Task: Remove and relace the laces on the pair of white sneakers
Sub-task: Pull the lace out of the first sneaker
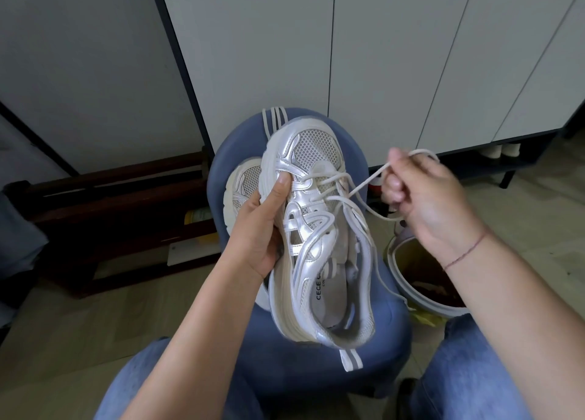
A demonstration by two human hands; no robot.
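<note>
L hand [256, 229] grips white-silver mesh sneaker [319, 239], prob. light w/ stiff sole, by left midfoot; R hand [427, 198] pinches limp, soft-looking white cord lace [364, 187], best held nr tip.

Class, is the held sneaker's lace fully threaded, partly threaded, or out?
Partly threaded. The lace crosses only the eyelets near the toe of the sneaker; the right hand grips its loose length.

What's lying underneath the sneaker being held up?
A second white sneaker, only its toe showing at the left, lies on a blue stool. The held sneaker and the left hand cover the rest of it, so its laces cannot be seen.
</note>
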